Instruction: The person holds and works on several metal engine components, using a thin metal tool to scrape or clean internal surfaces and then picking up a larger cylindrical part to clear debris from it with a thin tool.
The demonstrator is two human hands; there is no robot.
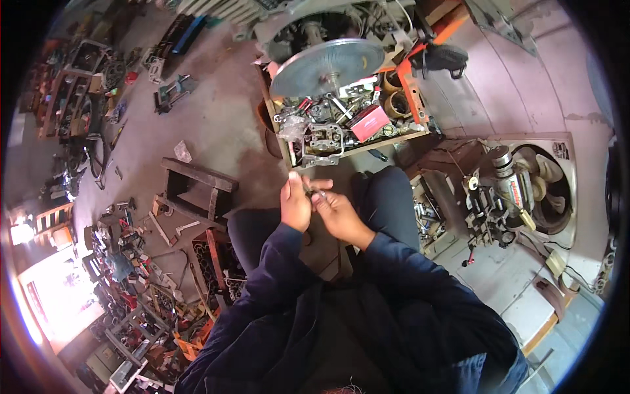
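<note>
Over my lap, my left hand point(296, 205) and my right hand point(338, 217) meet with their fingertips close together. A small grey metal piece point(317, 194) shows partly between them, too small to name. The right thumb and fingers pinch it, while the left fingers curl against its other side. Just beyond my hands stands a wooden tray point(374, 148) of tools and parts. In it lie a metal engine casting point(325, 139), a red box point(369, 123) and several wrenches. A large round metal disc point(328, 67) rises behind them.
To the right, a small engine-like machine point(489, 207) stands beside a fan point(541, 180) in a white housing. A dark wooden stool point(197, 187) is on the floor at left. Piles of tools and metal parts point(125, 262) spread along the left side.
</note>
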